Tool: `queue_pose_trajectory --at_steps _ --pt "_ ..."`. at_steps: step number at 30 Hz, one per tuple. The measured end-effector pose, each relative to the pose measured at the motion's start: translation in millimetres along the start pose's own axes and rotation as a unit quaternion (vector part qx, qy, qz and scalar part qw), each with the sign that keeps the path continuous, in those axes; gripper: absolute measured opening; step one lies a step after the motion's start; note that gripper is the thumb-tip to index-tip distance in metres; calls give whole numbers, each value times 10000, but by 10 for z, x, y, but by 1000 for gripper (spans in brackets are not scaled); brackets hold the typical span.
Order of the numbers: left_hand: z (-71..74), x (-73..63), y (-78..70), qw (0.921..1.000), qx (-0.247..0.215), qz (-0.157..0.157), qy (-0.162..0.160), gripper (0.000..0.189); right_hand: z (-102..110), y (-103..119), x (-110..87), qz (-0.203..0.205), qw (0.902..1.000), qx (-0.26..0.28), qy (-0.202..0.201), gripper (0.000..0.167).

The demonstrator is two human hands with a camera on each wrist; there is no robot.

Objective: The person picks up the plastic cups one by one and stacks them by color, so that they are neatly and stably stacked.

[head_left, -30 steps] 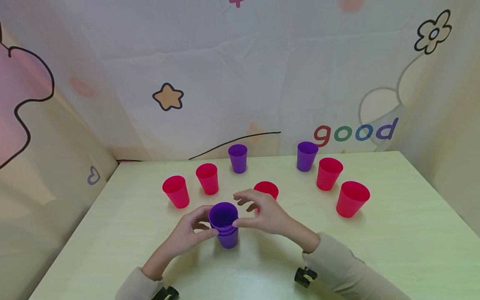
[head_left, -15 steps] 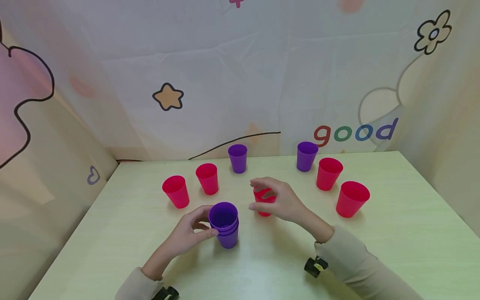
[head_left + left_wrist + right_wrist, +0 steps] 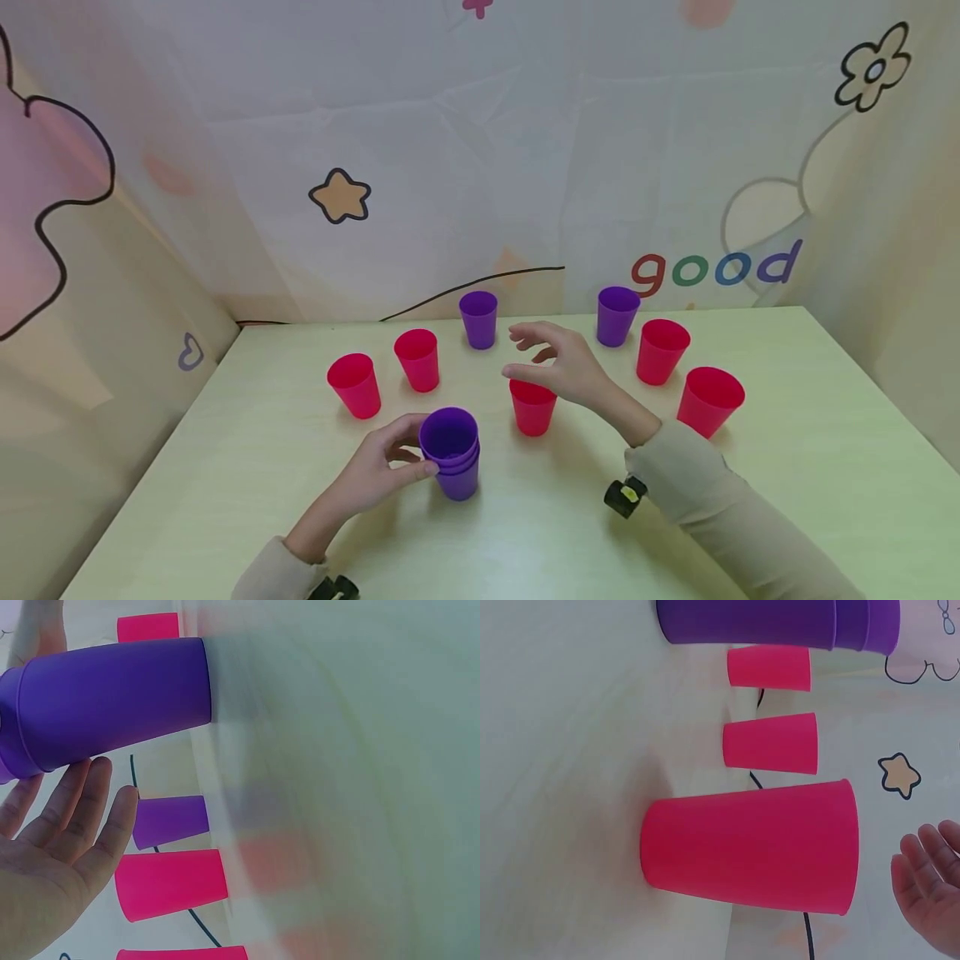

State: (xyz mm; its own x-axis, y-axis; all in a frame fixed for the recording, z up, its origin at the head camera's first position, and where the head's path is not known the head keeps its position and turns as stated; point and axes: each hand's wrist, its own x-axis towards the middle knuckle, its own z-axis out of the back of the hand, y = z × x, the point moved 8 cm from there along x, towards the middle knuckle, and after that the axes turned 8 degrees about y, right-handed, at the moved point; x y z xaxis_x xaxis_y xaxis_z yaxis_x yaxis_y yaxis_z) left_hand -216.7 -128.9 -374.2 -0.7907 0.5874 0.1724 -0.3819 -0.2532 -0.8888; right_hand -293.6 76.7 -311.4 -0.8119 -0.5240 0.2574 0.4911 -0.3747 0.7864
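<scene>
A pale printed backdrop [image 3: 480, 167] hangs beyond the nested purple stack [image 3: 453, 458], and the light worktop [image 3: 540, 533] spreads all round it. The right sleeve [image 3: 727, 508] lies to the stack's right; the left sleeve [image 3: 277, 573], partly out of frame, lies to its near left. The right hand [image 3: 567, 360] hangs behind and right of the stack, its grip released, fingers loosely curved round nothing. The left hand [image 3: 375, 468] is at the stack's left side, its grip grasping the cups, thumb in front and fingers behind, probably to steady the pile. The stack appears to stand upright on the worktop, three rims showing; the tapered shape lets the cups sit inside one another. Seven single cups stand mouth up, apart from it: the near red cup [image 3: 533, 417] just behind and right, two red cups [image 3: 711, 402] [image 3: 663, 354] well to the right, two more red ones [image 3: 354, 387] [image 3: 417, 362] behind and left, two purple cups [image 3: 479, 323] [image 3: 617, 318] farthest behind. The gaps seem to leave finger room. Coloured lettering, "good" [image 3: 718, 268], reads behind and right of the stack; no cup shows a brand.
</scene>
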Motion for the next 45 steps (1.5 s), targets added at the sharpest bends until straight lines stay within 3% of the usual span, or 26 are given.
queue_pose_trajectory --at_steps 21,36,45 --pt "13 -9 14 9999 13 137 13 49 89 -306 475 -483 9977 -480 -71 53" --pt "29 -17 8 9999 -46 111 54 48 135 -663 818 -1085 9888 -937 411 65" --pt "20 -17 16 9998 -106 130 63 48 141 -726 1008 -791 9873 -1142 769 70"
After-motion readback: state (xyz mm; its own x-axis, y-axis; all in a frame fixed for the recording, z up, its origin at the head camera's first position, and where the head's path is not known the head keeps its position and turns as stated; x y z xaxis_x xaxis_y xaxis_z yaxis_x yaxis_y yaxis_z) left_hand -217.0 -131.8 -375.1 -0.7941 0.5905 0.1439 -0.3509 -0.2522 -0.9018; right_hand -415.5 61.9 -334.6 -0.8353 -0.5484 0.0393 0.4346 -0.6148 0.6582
